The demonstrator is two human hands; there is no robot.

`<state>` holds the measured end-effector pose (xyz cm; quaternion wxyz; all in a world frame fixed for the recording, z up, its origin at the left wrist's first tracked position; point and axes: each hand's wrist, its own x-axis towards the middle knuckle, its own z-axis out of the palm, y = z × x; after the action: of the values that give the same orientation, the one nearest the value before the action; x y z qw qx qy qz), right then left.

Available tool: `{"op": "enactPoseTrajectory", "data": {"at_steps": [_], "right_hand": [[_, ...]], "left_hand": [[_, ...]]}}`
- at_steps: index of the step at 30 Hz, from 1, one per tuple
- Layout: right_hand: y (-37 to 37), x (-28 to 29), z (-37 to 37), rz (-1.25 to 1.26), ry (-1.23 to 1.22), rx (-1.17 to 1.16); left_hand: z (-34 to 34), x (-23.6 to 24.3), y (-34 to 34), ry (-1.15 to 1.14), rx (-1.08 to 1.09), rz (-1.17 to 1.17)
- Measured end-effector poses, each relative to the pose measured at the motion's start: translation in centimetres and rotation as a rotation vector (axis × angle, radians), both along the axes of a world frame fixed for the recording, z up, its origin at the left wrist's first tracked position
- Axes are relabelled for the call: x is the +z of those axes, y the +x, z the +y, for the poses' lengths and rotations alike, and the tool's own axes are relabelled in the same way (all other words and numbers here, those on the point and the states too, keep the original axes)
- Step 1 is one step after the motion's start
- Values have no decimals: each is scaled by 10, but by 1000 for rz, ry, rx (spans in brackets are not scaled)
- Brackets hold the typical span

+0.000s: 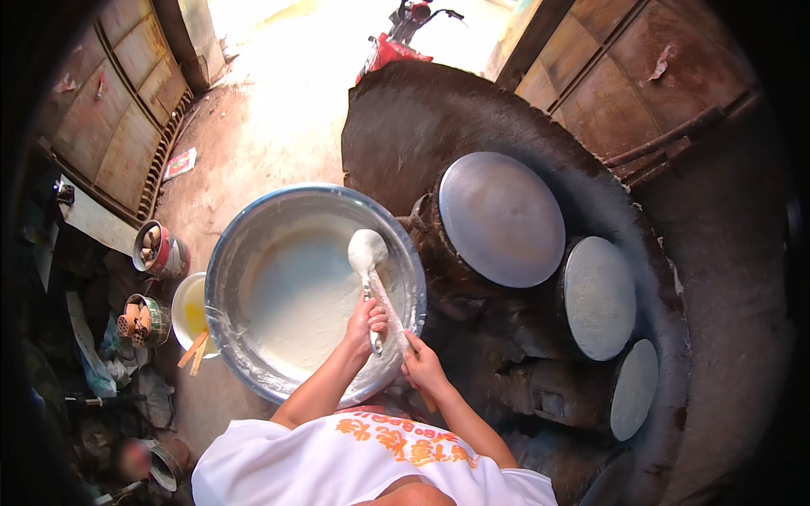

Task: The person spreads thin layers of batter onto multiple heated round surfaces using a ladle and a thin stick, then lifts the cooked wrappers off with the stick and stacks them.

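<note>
A wide metal basin [236, 244] stands in front of me, with pale batter [295, 316] inside and smears up its wall. My left hand [367, 324] is closed round the handle of a ladle [368, 250], whose batter-coated bowl points away from me over the basin. My right hand [423, 366] grips a long, flat stick-like scraper [387, 299], near the basin's right rim. The scraper's pale, coated far end slants up-left and meets the ladle near its neck. Whether batter fills the ladle's bowl or only coats it is hard to tell.
On the right, round griddles [502, 221] stand along a dark curved sheet [396, 118]; two nearer ones [600, 298] bear a pale layer. A white bowl [180, 312] with yellow contents and wooden handles sits left, beside cans [173, 257] of brownish cylinders. A red motorbike [392, 51] stands beyond.
</note>
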<state>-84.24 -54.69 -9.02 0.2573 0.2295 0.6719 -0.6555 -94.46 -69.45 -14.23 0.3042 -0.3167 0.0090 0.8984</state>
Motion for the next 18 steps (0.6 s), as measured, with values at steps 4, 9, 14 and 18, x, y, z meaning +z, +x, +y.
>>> {"op": "enactPoseTrajectory", "data": {"at_steps": [4, 9, 14, 18], "right_hand": [[2, 59, 36, 103, -267, -12], [-17, 141, 44, 197, -685, 24], [-60, 254, 33, 559, -781, 118], [-74, 283, -5, 823, -800, 167]], "left_hand": [[-17, 87, 15, 406, -1, 87], [-32, 227, 29, 384, 23, 447], [-42, 349, 0, 309, 37, 898], [-73, 383, -7, 419, 94, 1073]]}}
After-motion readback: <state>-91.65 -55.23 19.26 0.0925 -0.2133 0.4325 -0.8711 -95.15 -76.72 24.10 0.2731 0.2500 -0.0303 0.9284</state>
